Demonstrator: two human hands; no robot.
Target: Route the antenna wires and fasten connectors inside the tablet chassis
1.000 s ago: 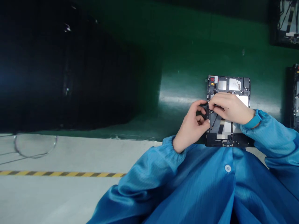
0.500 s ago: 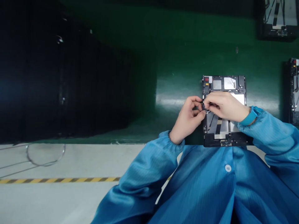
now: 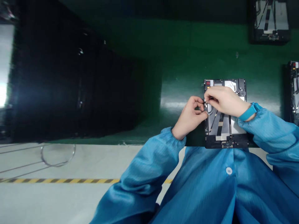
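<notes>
An opened tablet (image 3: pixel 224 124) with bare boards and flat cables lies face down on the green mat (image 3: pixel 182 62), close to the front edge. My left hand (image 3: pixel 190 116) is curled at the tablet's left rim, thumb and fingers pinched against the frame. My right hand (image 3: pixel 225 101) reaches across the upper half of the tablet, its fingertips pressed together on a small part at the upper left edge. I cannot make out what that part is. Both arms wear blue sleeves, and the right wrist carries a blue band (image 3: pixel 247 112).
Another opened tablet (image 3: pixel 269 20) lies at the far right top, and a third one (image 3: pixel 294 90) shows at the right edge. A large dark box (image 3: pixel 70 77) fills the left. Below the mat's edge is grey floor with a yellow-black stripe (image 3: pixel 58 180).
My right hand has slid up the tablet's left edge toward the top corner. The left hand stays pinched at the left rim. The camera view has shifted slightly.
</notes>
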